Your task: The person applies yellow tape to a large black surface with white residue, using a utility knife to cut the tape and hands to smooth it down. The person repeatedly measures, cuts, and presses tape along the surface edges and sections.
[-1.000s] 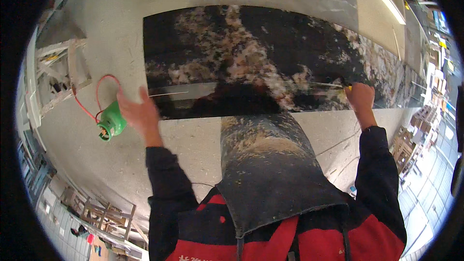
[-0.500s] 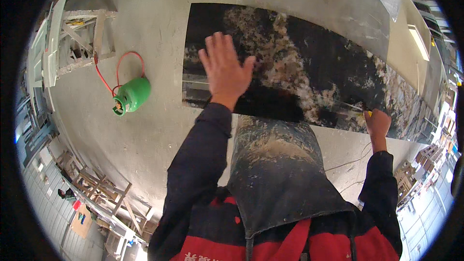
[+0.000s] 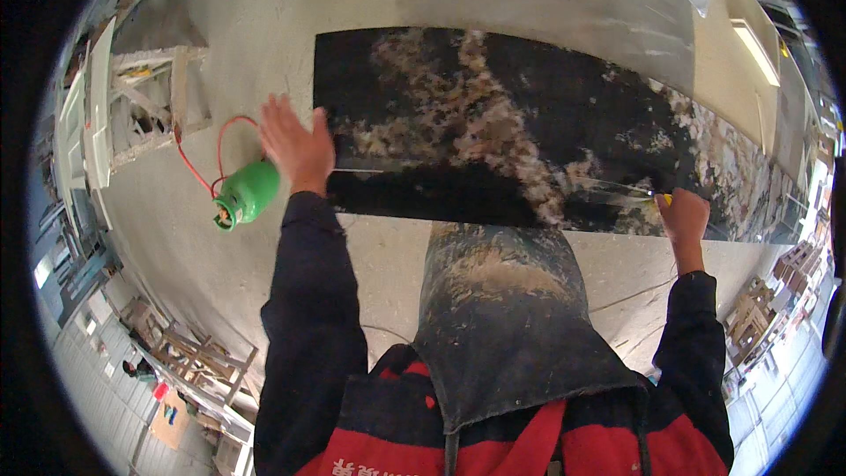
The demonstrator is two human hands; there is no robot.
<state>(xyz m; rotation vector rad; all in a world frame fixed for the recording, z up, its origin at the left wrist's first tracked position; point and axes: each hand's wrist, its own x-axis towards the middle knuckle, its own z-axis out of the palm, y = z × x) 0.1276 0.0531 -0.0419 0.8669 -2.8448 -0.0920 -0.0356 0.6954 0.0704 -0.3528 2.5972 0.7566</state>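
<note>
A long, glossy black slab point(image 3: 388, 194) with white and brown marbled patches lies across in front of me. My left hand point(image 3: 300, 145) is open at its left edge, fingers stretched out and thumb apart; whether the palm touches the edge cannot be told. Toward the slab's right end, my right hand point(image 3: 686, 214) is closed around a yellow-handled tool point(image 3: 661, 199). A thin, pale metallic part seems to extend left from that tool over the slab; its exact kind is unclear.
A green gas cylinder point(image 3: 248, 191) with a red hose point(image 3: 222, 143) lies left of the slab. Farther left stands a pale frame point(image 3: 181, 88). Wooden racks point(image 3: 189, 348) are at lower left, and a thin cable point(image 3: 627, 298) runs along the floor at right.
My left hand has moved left, from over the slab's surface to its left edge. The slab appears slightly lower and farther left in view. My right hand keeps its hold on the tool.
</note>
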